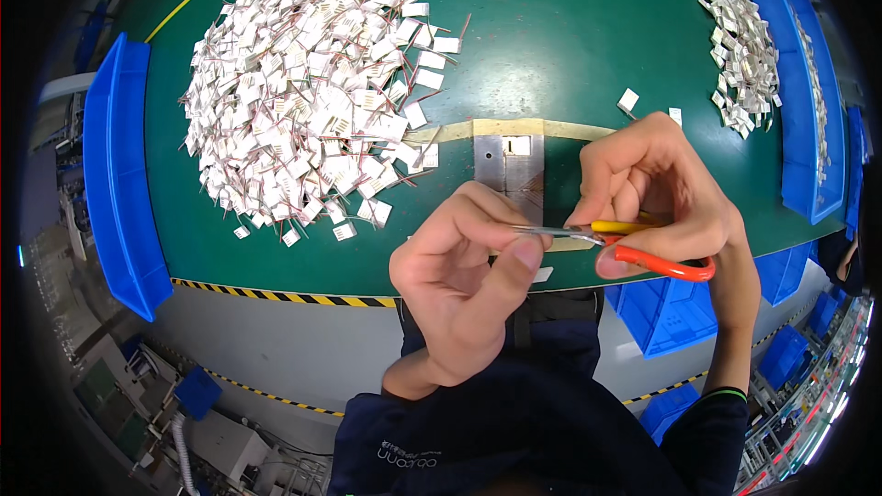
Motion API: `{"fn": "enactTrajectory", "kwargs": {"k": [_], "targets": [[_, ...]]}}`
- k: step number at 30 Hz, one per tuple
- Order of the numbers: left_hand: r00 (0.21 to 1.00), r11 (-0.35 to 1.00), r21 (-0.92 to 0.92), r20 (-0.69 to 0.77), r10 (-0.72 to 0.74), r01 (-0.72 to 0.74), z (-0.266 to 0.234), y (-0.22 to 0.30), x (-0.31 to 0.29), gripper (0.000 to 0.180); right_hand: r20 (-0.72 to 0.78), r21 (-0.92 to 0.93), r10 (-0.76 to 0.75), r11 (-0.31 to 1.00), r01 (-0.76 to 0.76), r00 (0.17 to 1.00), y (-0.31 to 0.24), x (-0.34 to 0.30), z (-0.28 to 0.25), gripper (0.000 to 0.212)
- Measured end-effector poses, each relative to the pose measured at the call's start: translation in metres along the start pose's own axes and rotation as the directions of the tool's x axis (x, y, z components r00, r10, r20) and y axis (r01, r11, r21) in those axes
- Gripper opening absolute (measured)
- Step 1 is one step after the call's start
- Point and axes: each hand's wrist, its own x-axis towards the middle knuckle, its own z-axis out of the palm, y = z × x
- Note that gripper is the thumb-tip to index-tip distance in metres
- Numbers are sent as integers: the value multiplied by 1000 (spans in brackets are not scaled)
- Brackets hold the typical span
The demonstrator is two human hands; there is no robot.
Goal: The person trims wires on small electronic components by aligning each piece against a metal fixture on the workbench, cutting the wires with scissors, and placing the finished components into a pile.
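My right hand (666, 193) is closed round a small hand tool (657, 264) with orange and yellow handles and slim metal jaws; whether it is pliers or snips I cannot tell. The jaws point left, to the fingertips of my left hand (469, 280). Thumb and forefinger of that hand are pinched together at the tool's tip, and whatever lies between them is too small to make out. Both hands are above the table's near edge. Just beyond them a metal plate fixture (490, 173) sits on the green table (551, 28), with beige tape along its far side.
A large pile of small white pieces (303, 83) with thin reddish wires covers the left. Another pile (742, 60) lies far right, beside a long blue bin (799, 156). One loose white piece (628, 99) is beyond my right hand. A blue tray (124, 184) flanks the left edge.
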Motion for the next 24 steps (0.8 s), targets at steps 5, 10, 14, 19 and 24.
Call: {"fn": "enactTrajectory", "kwargs": {"k": [5,10,14,19,24], "targets": [[1000,1000,12,-4,-7,7,0,1,0,6,74,-27,-34,999,36,997,3,-1,-4,15],[1000,1000,19,-3,1,0,-1,2,0,5,55,85,-112,991,107,992,4,0,0,14],[1000,1000,0,-6,4,-4,0,2,0,5,-87,72,-37,996,44,996,3,-2,5,15],[1000,1000,22,-2,-9,9,0,2,-1,6,-164,65,-197,976,210,967,4,-1,-4,19],[984,980,111,-48,171,-165,-11,11,7,9,-450,77,-410,867,492,793,4,4,-18,19]]}}
